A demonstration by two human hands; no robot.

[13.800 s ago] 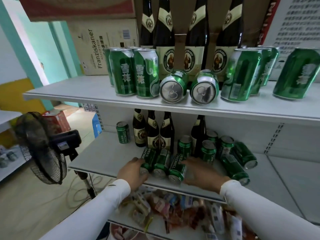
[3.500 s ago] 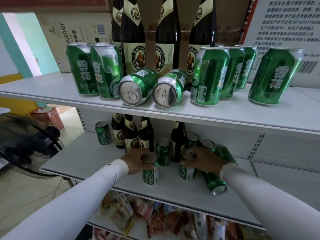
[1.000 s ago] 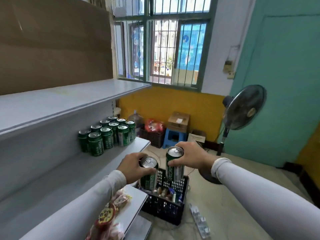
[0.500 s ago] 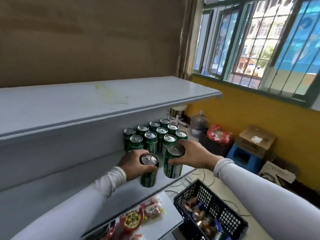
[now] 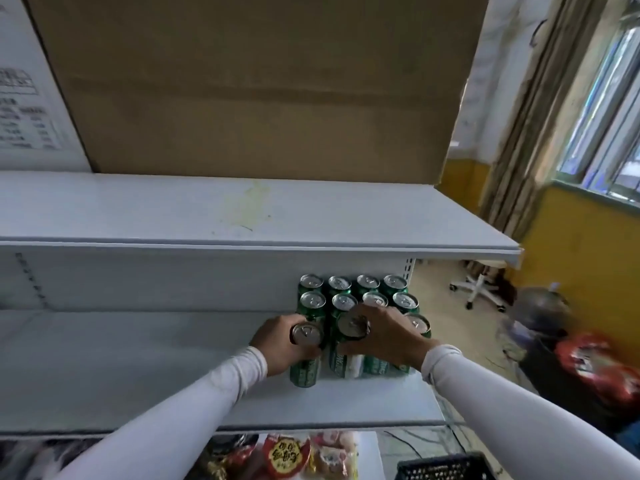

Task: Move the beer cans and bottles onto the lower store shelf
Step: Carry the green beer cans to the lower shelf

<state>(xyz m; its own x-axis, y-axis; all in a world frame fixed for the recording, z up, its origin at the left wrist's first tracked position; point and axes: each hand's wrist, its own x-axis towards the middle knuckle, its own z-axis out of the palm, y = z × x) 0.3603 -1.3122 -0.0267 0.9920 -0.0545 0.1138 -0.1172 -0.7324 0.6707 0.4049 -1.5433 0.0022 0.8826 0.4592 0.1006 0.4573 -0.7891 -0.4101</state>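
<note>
On the lower white shelf (image 5: 138, 358), several green beer cans (image 5: 341, 289) stand in rows at the right end, against the back panel. My left hand (image 5: 277, 344) grips a green can (image 5: 304, 365) standing upright at the front left of the group. My right hand (image 5: 384, 337) grips the top of another green can (image 5: 343, 362) right beside it, in the front row. Two more front-row cans are partly hidden under my right hand. No bottles are visible here.
The upper white shelf (image 5: 242, 216) holds a large cardboard box (image 5: 259, 81). Snack packets (image 5: 298, 455) lie on the shelf below. A black crate (image 5: 446, 467) sits on the floor at lower right, with a red bag (image 5: 595, 365) and a white chair base (image 5: 479, 285) beyond.
Both hands moved the two cans forward and down onto the lower shelf, against the front of the can group. The view turned to face the shelf.
</note>
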